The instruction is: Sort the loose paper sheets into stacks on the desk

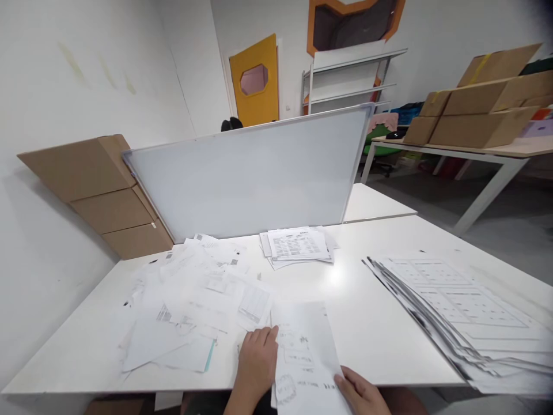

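A white sheet of paper with handwriting and sketched marks lies at the front of the table, its lower end reaching past the front edge. My left hand is at its left edge, fingers together and curled against the paper; the thumb is hidden. At the lower right edge, my right hand pinches the same sheet, thumb on top and the other fingers partly underneath. Left of my left hand spreads a loose, overlapping heap of printed papers, some with black code squares, one with a teal edge.
A neater stack of printed sheets lies at the back, below a leaning whiteboard. On the right is a thick pile of large printed sheets. Cardboard boxes stand at the back left; more boxes sit on another table.
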`<move>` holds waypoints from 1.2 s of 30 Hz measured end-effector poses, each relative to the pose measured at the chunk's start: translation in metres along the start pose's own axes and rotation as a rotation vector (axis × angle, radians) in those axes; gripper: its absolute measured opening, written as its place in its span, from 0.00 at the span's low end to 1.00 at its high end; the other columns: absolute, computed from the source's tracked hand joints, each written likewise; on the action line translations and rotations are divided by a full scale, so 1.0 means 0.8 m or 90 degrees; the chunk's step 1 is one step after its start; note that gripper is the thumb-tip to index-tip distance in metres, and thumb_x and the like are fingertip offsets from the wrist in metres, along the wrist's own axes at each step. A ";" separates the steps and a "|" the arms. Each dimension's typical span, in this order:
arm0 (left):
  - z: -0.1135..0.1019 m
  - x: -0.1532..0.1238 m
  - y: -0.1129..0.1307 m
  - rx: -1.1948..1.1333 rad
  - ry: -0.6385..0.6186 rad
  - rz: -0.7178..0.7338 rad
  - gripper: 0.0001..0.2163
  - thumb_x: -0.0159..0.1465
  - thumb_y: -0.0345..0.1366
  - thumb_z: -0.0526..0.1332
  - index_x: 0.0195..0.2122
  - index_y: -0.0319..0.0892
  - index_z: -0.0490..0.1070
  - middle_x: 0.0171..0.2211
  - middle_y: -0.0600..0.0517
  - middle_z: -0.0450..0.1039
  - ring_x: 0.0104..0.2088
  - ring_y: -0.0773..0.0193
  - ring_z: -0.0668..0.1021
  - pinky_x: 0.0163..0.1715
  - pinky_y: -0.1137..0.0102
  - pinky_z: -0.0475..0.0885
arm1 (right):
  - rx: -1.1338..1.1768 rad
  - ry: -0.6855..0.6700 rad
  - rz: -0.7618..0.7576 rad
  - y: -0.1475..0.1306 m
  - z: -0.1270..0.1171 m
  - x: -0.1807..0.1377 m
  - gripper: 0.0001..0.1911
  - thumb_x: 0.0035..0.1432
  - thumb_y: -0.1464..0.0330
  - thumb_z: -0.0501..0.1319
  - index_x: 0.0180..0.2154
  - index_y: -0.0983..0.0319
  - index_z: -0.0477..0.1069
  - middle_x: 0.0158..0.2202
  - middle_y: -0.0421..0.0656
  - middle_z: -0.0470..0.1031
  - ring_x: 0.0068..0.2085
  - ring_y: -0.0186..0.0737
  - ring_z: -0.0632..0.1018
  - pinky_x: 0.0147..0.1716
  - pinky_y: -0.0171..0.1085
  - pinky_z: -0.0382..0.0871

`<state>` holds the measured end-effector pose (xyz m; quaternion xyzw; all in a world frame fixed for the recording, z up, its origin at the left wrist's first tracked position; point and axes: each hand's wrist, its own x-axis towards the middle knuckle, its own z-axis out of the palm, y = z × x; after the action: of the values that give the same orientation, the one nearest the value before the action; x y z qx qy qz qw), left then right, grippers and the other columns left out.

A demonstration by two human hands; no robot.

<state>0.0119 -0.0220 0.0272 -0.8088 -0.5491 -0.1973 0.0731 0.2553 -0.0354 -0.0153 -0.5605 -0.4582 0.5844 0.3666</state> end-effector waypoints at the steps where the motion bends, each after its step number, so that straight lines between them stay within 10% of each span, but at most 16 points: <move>1: -0.002 0.001 0.000 -0.003 -0.008 0.002 0.17 0.64 0.30 0.48 0.54 0.43 0.65 0.42 0.46 0.75 0.38 0.60 0.75 0.36 0.63 0.70 | -0.007 0.005 -0.003 -0.002 -0.001 0.001 0.26 0.39 0.45 0.61 0.28 0.60 0.78 0.32 0.46 0.81 0.40 0.54 0.79 0.40 0.42 0.74; 15: 0.004 -0.005 -0.005 0.012 -0.025 0.049 0.24 0.59 0.22 0.50 0.57 0.43 0.61 0.45 0.47 0.73 0.40 0.59 0.73 0.38 0.63 0.68 | -0.064 0.021 -0.057 0.016 -0.010 0.002 0.28 0.43 0.44 0.59 0.32 0.61 0.78 0.39 0.47 0.81 0.45 0.55 0.77 0.45 0.42 0.72; 26: 0.004 -0.005 -0.007 -0.008 -0.029 0.057 0.23 0.61 0.24 0.49 0.57 0.44 0.61 0.44 0.46 0.73 0.41 0.60 0.74 0.39 0.63 0.69 | -0.191 0.116 -0.108 -0.058 -0.011 -0.029 0.14 0.43 0.53 0.58 0.24 0.54 0.76 0.33 0.44 0.81 0.40 0.55 0.79 0.40 0.40 0.74; 36: 0.009 0.005 -0.015 -0.031 -0.036 0.055 0.20 0.65 0.30 0.49 0.58 0.45 0.60 0.46 0.47 0.73 0.45 0.58 0.73 0.42 0.63 0.66 | -0.237 0.218 -0.109 -0.057 -0.029 -0.022 0.16 0.43 0.54 0.56 0.27 0.57 0.74 0.30 0.46 0.79 0.35 0.51 0.78 0.39 0.42 0.73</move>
<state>0.0041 -0.0120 0.0213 -0.8387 -0.5102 -0.1844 0.0465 0.2762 -0.0350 0.0347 -0.6681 -0.5348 0.3536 0.3776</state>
